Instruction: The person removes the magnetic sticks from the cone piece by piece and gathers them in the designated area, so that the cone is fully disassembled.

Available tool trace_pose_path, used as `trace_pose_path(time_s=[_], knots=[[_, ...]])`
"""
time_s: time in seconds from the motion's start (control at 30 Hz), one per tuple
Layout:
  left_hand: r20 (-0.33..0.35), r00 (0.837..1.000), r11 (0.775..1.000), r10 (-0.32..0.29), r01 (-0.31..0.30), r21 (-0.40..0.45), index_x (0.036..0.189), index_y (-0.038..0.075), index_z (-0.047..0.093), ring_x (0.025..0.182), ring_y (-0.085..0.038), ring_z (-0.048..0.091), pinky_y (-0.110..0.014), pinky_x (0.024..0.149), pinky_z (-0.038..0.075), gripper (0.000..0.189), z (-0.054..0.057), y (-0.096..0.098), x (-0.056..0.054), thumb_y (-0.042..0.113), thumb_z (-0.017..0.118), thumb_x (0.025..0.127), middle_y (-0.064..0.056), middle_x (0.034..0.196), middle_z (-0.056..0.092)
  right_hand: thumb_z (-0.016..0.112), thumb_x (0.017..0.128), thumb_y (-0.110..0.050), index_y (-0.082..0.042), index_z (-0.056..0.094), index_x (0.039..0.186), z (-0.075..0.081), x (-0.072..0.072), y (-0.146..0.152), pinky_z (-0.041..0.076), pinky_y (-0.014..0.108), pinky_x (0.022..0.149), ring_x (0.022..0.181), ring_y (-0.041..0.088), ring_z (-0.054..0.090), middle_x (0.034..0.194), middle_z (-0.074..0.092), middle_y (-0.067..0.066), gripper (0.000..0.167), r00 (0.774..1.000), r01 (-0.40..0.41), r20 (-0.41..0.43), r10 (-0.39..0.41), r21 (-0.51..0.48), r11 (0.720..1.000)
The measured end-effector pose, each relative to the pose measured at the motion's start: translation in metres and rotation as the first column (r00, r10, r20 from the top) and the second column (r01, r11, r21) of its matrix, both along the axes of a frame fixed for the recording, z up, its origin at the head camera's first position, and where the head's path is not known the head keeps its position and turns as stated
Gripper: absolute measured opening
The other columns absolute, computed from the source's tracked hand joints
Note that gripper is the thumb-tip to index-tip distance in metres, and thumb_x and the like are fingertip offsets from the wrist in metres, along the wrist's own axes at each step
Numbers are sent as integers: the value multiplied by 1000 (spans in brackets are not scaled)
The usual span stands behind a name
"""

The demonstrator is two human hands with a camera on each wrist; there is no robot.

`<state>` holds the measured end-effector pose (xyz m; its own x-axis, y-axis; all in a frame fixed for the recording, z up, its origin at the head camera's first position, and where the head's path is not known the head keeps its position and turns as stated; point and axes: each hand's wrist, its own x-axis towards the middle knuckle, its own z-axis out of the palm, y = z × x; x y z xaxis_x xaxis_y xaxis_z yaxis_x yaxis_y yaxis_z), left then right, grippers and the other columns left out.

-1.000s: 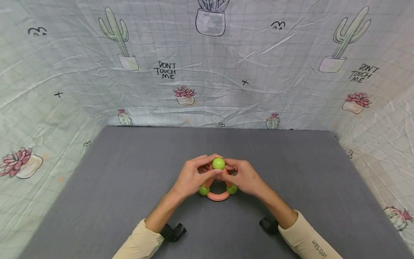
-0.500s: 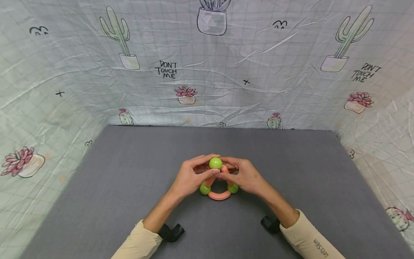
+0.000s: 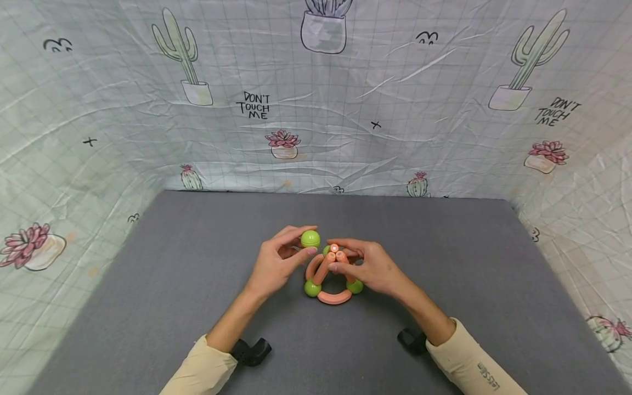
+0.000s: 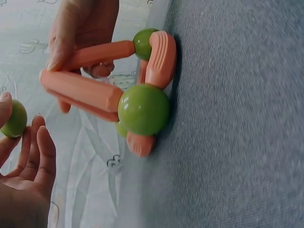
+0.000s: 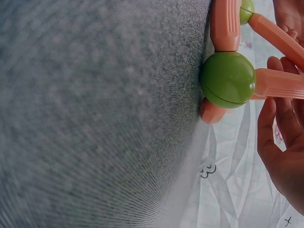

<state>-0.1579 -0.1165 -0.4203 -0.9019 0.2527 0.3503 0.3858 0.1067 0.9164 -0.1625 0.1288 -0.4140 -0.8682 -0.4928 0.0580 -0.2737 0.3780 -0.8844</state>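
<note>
On the grey table stands a pyramid-shaped frame of orange rods and green balls. Curved orange pieces join the balls at its base, and straight rods lean together at the top. My left hand pinches a loose green ball between thumb and fingers, up and to the left of the frame's top. With its thumb and fingers, my right hand holds the upper ends of the leaning rods together. One rod end shows a pale round tip. The frame's far side is partly hidden behind my right hand.
The grey tabletop spreads out around the frame. Behind and beside it hangs a pale cloth printed with cacti and lettering. A black wrist mount sits at my left sleeve, another wrist mount at my right.
My left hand has lifted the green ball off the top of the rods and carried it left. The rod ends are now exposed. My right hand has stayed at the top.
</note>
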Motion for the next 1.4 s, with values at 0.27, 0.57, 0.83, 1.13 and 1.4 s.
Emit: trace_pose_path(time_s=[0.27, 0.57, 0.83, 1.13, 1.4], knots=[[53, 998, 999, 41, -42, 10, 139, 18, 67, 94, -10, 68, -24, 72, 58, 45, -2, -12, -5, 9, 76, 96, -11, 119, 63, 77, 96, -30, -15, 62, 145, 1, 0, 1, 53, 24, 65, 95, 11, 73, 124, 77, 5, 53, 999, 1, -44, 1, 30, 1000], [109, 988, 994, 107, -108, 5, 142, 18, 63, 98, -16, 69, -25, 74, 58, 45, -2, -26, -9, 13, 74, 98, -6, 135, 65, 78, 95, -32, -21, 63, 145, 3, 0, 0, 54, 25, 65, 95, 12, 74, 123, 77, 4, 53, 1000, 17, -8, -17, 37, 999], [124, 981, 989, 149, -151, 2, 138, 11, 65, 102, -15, 69, -25, 75, 60, 44, -5, -38, -15, 12, 77, 96, -9, 129, 67, 78, 96, -32, -20, 63, 145, 2, -1, 1, 53, 23, 66, 90, 11, 72, 121, 78, 3, 53, 1000, 8, -11, -8, 24, 1000], [149, 968, 979, 200, -194, -55, 136, 7, 65, 102, -6, 68, -21, 74, 57, 47, -10, -49, -19, 14, 81, 92, -9, 127, 68, 79, 95, -29, -20, 64, 144, 0, -2, 2, 49, 23, 61, 86, 10, 69, 121, 78, 4, 52, 999, 2, -40, -1, 25, 1000], [132, 952, 949, 276, -248, -194, 133, 9, 66, 106, -9, 67, -20, 76, 51, 45, -12, -58, -22, 22, 82, 92, -12, 125, 71, 77, 96, -31, -19, 63, 145, -1, 1, 3, 52, 24, 69, 94, 9, 72, 123, 77, 4, 52, 999, -4, -40, 5, 25, 1000]])
